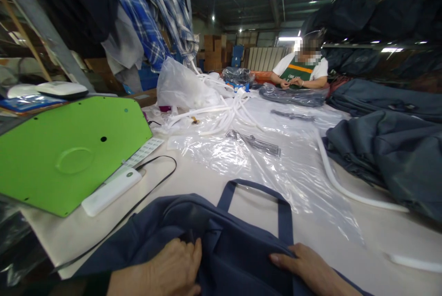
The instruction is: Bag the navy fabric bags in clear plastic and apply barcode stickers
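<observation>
A dark navy fabric bag (238, 236) lies at the near edge of the table, its strap handle (257, 186) arching up on the far side. My left hand (172, 266) is closed, with curled fingers pressed into the cloth near the bag's middle. Some of those fingers are hidden by the folds. On the right, my right hand (307, 266) grips the bag's edge just below the handle's end, thumb on top and the other fingers partly out of sight. Clear plastic bags (276, 167) lie flat just beyond the handle.
To the left are a green panel (79, 153), a white oblong device (112, 190) and a black cord (165, 174). White tubing (328, 167) crosses the table. Dark fabric bags (390, 153) are heaped at right. A co-worker (300, 70) handles plastic-wrapped goods at the far end.
</observation>
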`<action>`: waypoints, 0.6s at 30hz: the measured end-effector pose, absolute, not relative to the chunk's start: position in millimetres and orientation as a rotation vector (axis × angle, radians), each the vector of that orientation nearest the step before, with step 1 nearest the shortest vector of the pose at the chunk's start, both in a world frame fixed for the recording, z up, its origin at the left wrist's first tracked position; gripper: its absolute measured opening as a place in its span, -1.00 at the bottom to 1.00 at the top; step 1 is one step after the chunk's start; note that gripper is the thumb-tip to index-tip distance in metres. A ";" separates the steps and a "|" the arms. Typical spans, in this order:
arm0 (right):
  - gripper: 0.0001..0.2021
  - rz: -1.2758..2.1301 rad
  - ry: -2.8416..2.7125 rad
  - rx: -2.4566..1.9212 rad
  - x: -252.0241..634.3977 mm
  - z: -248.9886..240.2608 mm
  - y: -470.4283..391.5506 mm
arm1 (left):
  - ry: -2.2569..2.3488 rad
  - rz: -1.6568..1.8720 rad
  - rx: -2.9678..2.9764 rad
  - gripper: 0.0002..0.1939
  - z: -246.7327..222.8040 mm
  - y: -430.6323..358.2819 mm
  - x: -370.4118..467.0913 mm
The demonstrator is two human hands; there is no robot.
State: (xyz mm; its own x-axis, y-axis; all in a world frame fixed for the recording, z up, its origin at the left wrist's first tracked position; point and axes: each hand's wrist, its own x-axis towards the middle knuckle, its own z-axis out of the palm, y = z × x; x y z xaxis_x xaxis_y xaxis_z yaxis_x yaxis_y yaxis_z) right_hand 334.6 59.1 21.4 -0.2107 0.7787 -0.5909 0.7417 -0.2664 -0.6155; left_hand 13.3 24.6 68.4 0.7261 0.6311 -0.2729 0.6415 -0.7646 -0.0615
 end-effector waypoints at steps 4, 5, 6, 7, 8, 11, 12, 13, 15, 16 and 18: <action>-0.45 1.537 -1.851 -1.941 336.4 18.6 59.0 | 1.106 -0.619 2.705 -0.77 88.4 66.2 12.2; -0.46 1.545 -1.840 -1.942 336.6 18.1 59.1 | 1.205 -0.557 2.639 -0.77 91.7 79.6 13.0; -0.46 1.548 -1.833 -1.944 336.6 17.9 59.1 | 1.288 -0.447 2.598 -0.81 93.4 92.9 14.4; -0.45 1.546 -1.830 -1.958 336.5 18.0 59.0 | 1.301 -0.323 2.590 -0.86 93.5 105.8 16.4; -0.44 1.541 -1.831 -1.975 336.2 18.4 58.9 | 1.239 -0.224 2.603 -0.81 92.4 117.7 18.4; -0.44 1.511 -1.842 -2.005 335.1 21.1 58.0 | 0.989 -0.202 2.544 -0.45 83.1 143.6 19.3; -0.45 1.501 -1.843 -2.012 334.9 22.1 57.4 | 0.963 -0.227 2.490 -0.41 78.7 147.9 16.0; -0.46 1.485 -1.849 -2.017 334.8 22.9 56.6 | 0.965 -0.234 2.440 -0.42 73.7 149.8 10.5; -0.47 1.453 -1.889 -2.023 335.8 23.4 53.7 | 0.983 -0.157 2.402 -0.44 62.1 146.7 -6.2; -0.47 1.428 -1.925 -2.021 336.9 22.9 51.2 | 1.007 -0.082 2.409 -0.45 56.2 142.2 -16.1; -0.49 1.308 -2.037 -2.008 340.1 20.2 43.3 | 1.104 0.048 2.429 -0.54 46.0 129.5 -34.7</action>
State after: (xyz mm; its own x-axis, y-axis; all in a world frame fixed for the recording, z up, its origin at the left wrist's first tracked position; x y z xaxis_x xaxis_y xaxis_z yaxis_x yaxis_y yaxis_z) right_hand 340.1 43.3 20.2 -0.1849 0.8253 -0.5335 0.8286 -0.1609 -0.5362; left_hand -34.7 129.5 46.0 0.6758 0.7201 -0.1576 0.7036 -0.5664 0.4291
